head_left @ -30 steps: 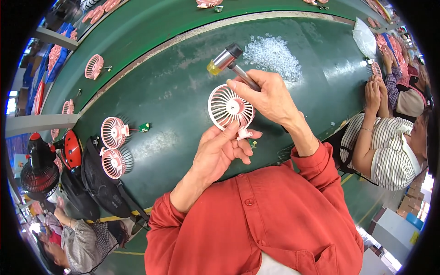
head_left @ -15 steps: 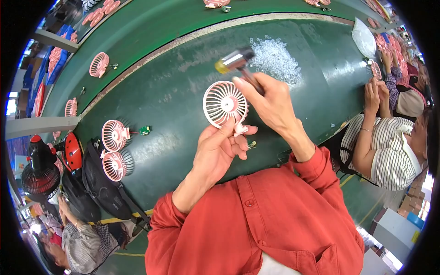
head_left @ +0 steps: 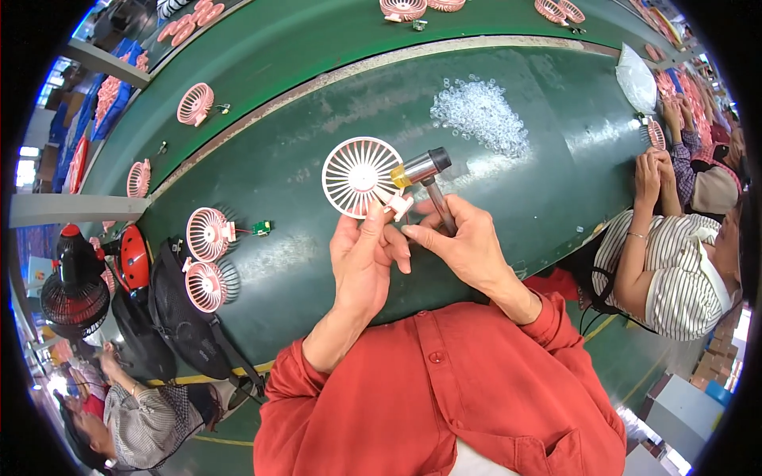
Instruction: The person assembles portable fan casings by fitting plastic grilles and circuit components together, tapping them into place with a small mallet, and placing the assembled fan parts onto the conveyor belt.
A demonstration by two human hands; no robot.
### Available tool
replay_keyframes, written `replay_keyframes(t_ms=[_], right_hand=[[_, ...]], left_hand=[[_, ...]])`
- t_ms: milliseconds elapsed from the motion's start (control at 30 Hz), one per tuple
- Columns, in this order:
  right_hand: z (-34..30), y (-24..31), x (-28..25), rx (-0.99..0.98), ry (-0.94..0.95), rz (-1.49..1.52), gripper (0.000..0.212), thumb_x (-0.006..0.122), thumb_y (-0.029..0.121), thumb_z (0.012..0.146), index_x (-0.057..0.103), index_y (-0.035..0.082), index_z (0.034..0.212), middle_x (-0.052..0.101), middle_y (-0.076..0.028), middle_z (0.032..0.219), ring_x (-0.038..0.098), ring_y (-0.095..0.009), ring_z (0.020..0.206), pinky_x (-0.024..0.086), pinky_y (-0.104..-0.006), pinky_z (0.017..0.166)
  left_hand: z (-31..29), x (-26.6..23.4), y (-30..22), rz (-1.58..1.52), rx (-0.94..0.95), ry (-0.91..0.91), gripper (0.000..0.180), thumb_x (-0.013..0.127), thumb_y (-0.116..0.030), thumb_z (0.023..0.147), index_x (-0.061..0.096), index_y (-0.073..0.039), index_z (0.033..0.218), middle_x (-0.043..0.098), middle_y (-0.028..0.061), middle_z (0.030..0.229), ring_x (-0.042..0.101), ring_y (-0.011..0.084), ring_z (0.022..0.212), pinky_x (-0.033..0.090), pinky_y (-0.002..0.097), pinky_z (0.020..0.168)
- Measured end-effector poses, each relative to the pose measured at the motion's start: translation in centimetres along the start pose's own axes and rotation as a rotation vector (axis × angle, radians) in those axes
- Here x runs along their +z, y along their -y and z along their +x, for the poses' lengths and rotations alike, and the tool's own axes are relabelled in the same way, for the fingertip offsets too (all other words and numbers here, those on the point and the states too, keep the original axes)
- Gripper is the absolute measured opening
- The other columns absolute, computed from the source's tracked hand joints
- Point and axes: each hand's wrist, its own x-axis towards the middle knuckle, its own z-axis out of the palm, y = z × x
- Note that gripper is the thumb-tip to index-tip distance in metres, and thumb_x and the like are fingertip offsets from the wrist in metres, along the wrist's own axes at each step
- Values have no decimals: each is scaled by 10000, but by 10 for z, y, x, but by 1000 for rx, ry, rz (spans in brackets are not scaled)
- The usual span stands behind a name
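Note:
My left hand (head_left: 361, 254) is closed on a pink fan housing (head_left: 346, 175), gripping it low near its small neck piece (head_left: 399, 208). The round, slotted grille faces up toward me. In my right hand (head_left: 468, 242) is a mallet (head_left: 423, 167) with a yellow face on one end and a black one on the other. Its yellow face is at the right edge of the grille; whether it touches I cannot tell. My right fingers wrap the lower handle, close beside the neck piece.
A heap of small clear rings (head_left: 480, 115) lies beyond my right hand. Two more fan housings (head_left: 208, 236) rest at the left, one with a green circuit board (head_left: 261, 228). Along the far side runs a green conveyor belt (head_left: 286, 47). Co-workers sit at both sides; a black bag (head_left: 182, 317) stands left.
The mallet has come down and nearer to me, from above the housing to its right edge. My left hand has shifted the housing slightly left. Housings on the belt have moved right.

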Motion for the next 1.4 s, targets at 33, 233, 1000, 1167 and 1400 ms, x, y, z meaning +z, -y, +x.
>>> replay_keyframes(t_ms=[33,233,1000,1167,1400], right_hand=[[0,0,-1,8,41,-39,300,771,159,844,639,-48,1017,629,-46,729,560,-88,648,468,-271,581],[5,7,-2,-34,76,-95,178,764,140,848,663,-1,807,461,63,618,355,-23,576,278,-238,497],[-28,28,-14,-90,195,-206,265,634,32,899,644,8,1164,584,-118,685,530,-139,575,440,-298,538],[-29,8,-7,-425,152,-349,366,613,-12,837,582,16,1201,666,-148,823,651,-327,672,502,-395,561],[-28,4,-6,-611,81,-524,378,657,-1,793,591,-18,1164,663,-140,926,675,-295,699,525,-380,527]], left_hand=[[0,-1,1,24,19,-30,353,529,-272,1023,467,-1,1241,648,187,1113,594,133,608,489,263,447],[-3,-3,4,109,25,-27,343,551,-249,1011,440,2,1216,649,136,986,590,151,533,473,275,385],[-10,-7,-8,-7,-64,116,398,564,-33,950,418,18,1316,634,215,1133,647,192,676,567,305,528],[-10,-2,0,123,-58,17,497,591,45,892,384,9,1343,608,279,1242,661,186,646,551,277,497],[-8,-6,-3,231,8,7,561,600,51,907,301,-2,1378,658,256,1149,705,216,781,563,273,513]])
